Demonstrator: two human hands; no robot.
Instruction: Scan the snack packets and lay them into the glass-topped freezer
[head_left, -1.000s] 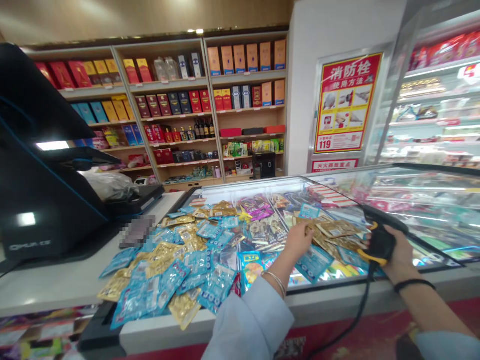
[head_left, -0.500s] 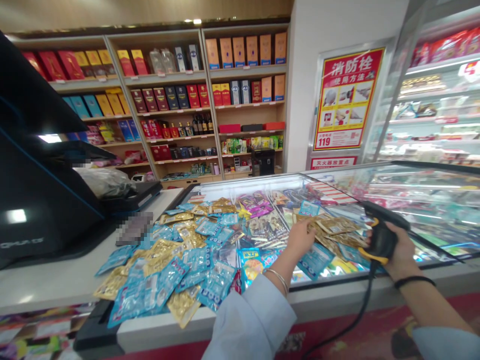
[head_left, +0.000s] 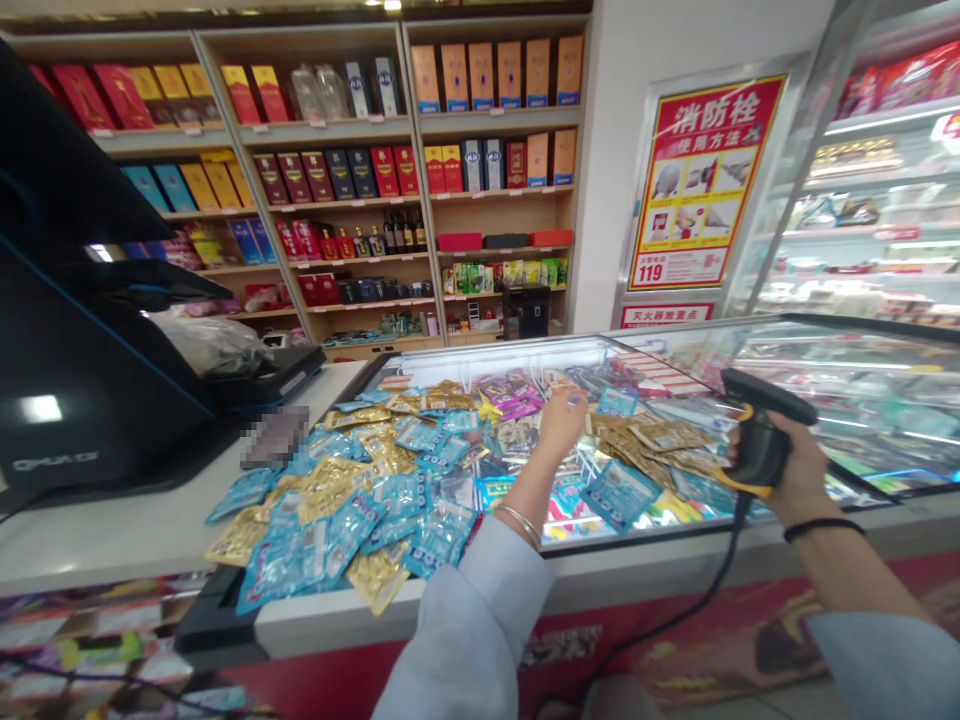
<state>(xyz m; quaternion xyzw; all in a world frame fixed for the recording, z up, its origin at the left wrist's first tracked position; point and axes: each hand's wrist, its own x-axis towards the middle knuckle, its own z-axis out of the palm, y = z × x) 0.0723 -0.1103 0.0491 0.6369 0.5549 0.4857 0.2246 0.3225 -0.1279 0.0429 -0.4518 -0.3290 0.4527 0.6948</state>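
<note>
My left hand point(head_left: 564, 418) hovers over the glass freezer top, between the two groups of packets. Its fingers are loosely bent and slightly apart, with no packet visible in them. My right hand point(head_left: 801, 468) is wrapped round the grip of a black and yellow barcode scanner point(head_left: 765, 440), whose cord hangs down in front of the freezer. A stack of gold packets point(head_left: 652, 440) lies just left of the scanner, with a blue packet point(head_left: 621, 495) in front. On the left spreads a big loose pile of blue and gold packets point(head_left: 352, 500).
The glass-topped freezer point(head_left: 465, 610) shows coloured packages beneath its lid. A black checkout machine point(head_left: 90, 380) stands on the white counter point(head_left: 82, 540) at left, near a bagged item point(head_left: 214, 345). Shelves of boxes point(head_left: 341, 200) line the back wall, beside a red fire-hydrant poster point(head_left: 705, 180).
My left hand has moved left and away from the stack of gold packets. The scanner stays in my right hand at nearly the same place. The view has tilted slightly down.
</note>
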